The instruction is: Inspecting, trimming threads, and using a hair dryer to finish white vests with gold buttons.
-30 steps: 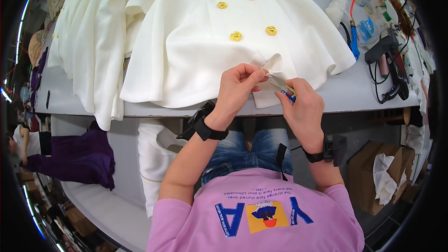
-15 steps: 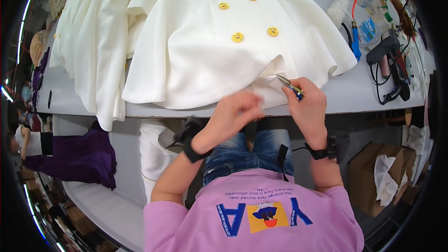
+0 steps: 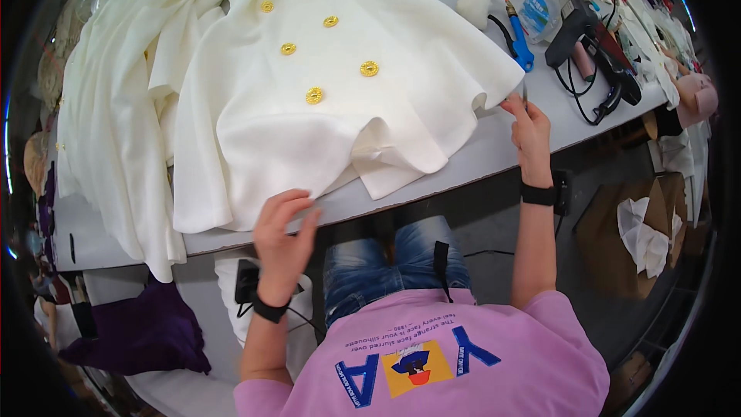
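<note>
A white double-breasted garment (image 3: 262,93) with gold buttons lies on the grey table, its lower front edge folded back near the middle. My right hand (image 3: 531,135) is at the right end of its hem, fingers closed around small thread snips (image 3: 526,91). Only a narrow metal part of the snips shows above the fingers. The fingertips are close to the hem corner; whether they touch it I cannot tell. My left hand (image 3: 284,239) hovers by the table's front edge below the hem, empty, with thumb and fingers apart.
More white cloth (image 3: 108,108) is heaped at the left. Beyond my right hand lie a blue air gun (image 3: 522,50) on a red hose, a clear spray bottle (image 3: 540,8) and a black corded tool (image 3: 579,38). A cardboard box (image 3: 610,239) stands on the floor at right.
My right hand has moved right with the snips, from the folded middle of the hem to its right end. My left hand has drawn back to the left. The view has turned and shifted.
</note>
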### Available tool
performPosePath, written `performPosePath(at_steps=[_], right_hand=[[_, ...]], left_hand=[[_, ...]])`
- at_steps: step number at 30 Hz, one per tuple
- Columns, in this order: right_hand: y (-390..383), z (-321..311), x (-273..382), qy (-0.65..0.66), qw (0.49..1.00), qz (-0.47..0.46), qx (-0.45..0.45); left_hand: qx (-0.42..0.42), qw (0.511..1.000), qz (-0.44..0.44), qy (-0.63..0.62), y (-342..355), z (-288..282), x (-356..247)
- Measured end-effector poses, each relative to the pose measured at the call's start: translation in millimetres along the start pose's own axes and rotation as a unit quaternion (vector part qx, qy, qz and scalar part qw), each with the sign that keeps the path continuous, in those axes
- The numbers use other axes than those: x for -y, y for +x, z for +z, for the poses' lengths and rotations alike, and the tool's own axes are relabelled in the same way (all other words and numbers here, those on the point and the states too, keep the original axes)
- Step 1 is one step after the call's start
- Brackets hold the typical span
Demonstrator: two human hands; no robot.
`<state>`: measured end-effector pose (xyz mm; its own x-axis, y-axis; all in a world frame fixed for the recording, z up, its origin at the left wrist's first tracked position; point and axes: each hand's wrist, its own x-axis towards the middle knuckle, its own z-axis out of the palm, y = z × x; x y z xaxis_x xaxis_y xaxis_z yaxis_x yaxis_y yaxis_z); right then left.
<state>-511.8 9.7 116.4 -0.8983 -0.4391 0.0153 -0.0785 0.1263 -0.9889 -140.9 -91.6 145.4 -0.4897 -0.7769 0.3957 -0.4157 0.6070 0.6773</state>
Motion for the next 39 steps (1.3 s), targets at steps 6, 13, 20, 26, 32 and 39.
performPosePath(at_steps=[6, 13, 20, 26, 32, 39], right_hand=[[18, 10, 0, 0.05, 0.995, 0.063, 0.053], [42, -13, 22, 0.171, 0.98, 0.04, 0.091], [3, -28, 118, 0.288, 0.946, -0.007, 0.148], [36, -30, 141, 0.37, 0.917, -0.025, 0.15], [85, -18, 2, 0.228, 0.963, 0.129, 0.056], [66, -44, 5, 0.184, 0.97, 0.111, 0.114]], left_hand=[[0.073, 0.967, 0.144, 0.198, 51, 55, -33], [0.13, 0.988, -0.055, 0.06, 86, 23, 45], [0.177, 0.919, -0.176, -0.306, 88, -85, 7], [0.01, 0.897, -0.204, -0.393, 125, -128, 20], [0.024, 0.97, -0.224, 0.092, 117, -85, 192], [-0.087, 0.96, -0.061, 0.258, 147, -45, 112]])
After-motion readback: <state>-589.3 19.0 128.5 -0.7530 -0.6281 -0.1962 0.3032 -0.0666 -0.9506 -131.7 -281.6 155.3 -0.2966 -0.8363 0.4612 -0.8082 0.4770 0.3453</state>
